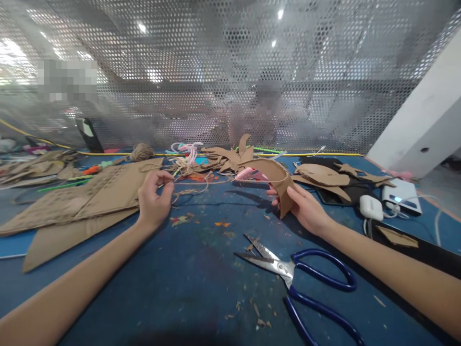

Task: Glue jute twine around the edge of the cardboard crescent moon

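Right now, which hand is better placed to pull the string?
Probably the left hand: its fingers seem to pinch the string, which stretches across to the curved cardboard. The right hand is busy holding that cardboard.

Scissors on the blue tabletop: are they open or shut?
Open: the scissors lie with their two blades spread in a V.

Craft workshop, paint-flecked table (194, 283), cardboard cutouts (322, 174), twine ball (141, 152), scissors (285, 270)
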The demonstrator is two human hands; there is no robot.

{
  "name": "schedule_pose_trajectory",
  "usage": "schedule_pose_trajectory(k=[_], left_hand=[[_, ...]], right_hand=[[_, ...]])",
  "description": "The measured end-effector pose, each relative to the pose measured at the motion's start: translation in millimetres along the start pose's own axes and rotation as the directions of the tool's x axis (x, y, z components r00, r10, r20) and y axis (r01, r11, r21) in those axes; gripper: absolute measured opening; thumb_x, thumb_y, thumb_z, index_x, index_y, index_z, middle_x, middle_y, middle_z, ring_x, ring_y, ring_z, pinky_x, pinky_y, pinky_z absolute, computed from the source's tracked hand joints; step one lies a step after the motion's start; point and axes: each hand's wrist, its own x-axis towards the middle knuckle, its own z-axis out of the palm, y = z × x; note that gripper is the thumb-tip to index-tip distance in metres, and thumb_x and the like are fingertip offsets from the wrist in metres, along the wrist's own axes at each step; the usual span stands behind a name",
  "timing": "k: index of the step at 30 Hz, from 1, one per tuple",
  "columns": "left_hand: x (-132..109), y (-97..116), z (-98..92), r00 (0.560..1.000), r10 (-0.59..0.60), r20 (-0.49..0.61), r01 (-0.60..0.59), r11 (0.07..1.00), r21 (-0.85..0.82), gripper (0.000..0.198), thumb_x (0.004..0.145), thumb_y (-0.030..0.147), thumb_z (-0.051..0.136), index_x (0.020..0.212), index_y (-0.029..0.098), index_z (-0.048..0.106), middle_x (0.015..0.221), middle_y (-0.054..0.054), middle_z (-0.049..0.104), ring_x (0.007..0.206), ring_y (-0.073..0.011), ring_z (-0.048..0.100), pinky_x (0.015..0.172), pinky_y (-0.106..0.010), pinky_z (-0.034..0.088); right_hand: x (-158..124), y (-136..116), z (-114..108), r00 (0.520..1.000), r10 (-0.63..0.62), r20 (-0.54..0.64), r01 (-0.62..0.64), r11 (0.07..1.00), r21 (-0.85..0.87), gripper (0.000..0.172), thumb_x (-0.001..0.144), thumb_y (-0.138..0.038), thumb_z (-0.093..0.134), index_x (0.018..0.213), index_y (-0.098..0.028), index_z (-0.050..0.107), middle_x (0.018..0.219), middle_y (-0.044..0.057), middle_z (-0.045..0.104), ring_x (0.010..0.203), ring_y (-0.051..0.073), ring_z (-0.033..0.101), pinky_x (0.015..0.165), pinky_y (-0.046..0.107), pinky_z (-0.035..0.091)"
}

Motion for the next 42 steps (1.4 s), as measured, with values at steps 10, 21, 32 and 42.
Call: schedule_pose_trajectory(k=[10,21,32,42], left_hand=[[-18,34,11.3,0.884,0.243,0.399,-0.333,0.927,0.173,0.031,0.073,0.019,0.048,0.101,0.017,0.062,0.113,-0.011,0.062,0.113,-0.0287,0.052,0.102,-0.045,0.035],[-56,86,23.8,0.622,0.427,0.656,-0.509,0.857,-0.075,0.029,0.090,0.039,0.051,0.106,0.018,0.063,0.102,-0.008,0.067,0.098,-0.0234,0.058,0.086,-0.036,0.047],[-50,88,37.7,0.606,0.448,0.658,-0.516,0.851,-0.104,0.027,0.098,0.027,0.036,0.094,0.018,0.061,0.092,-0.006,0.063,0.087,-0.0195,0.056,0.078,-0.032,0.046],[-53,91,32.3,0.635,0.405,0.658,-0.409,0.899,-0.158,0.024,0.096,0.027,0.036,0.090,0.019,0.058,0.090,-0.006,0.063,0.086,-0.0194,0.057,0.080,-0.033,0.046]], right_hand=[[-11,-7,9,0.990,0.134,0.053,-0.133,0.991,-0.025,0.031,0.079,-0.043,0.066,0.098,-0.018,0.067,0.092,0.008,0.074,0.076,0.017,0.068,0.071,0.030,0.053],[-38,-23,-24,0.979,0.114,-0.169,-0.198,0.721,-0.664,0.042,0.081,-0.056,0.057,0.101,-0.020,0.066,0.093,0.012,0.071,0.077,0.025,0.065,0.068,0.040,0.050],[-29,-8,21,0.871,-0.154,0.466,0.453,-0.112,-0.885,0.015,0.084,-0.028,0.062,0.093,-0.017,0.065,0.104,0.011,0.061,0.098,0.027,0.050,0.087,0.043,0.046],[-11,11,31,0.864,-0.113,0.491,0.480,-0.115,-0.870,0.010,0.090,-0.022,0.053,0.080,-0.019,0.055,0.092,0.007,0.061,0.085,0.022,0.050,0.080,0.037,0.045]])
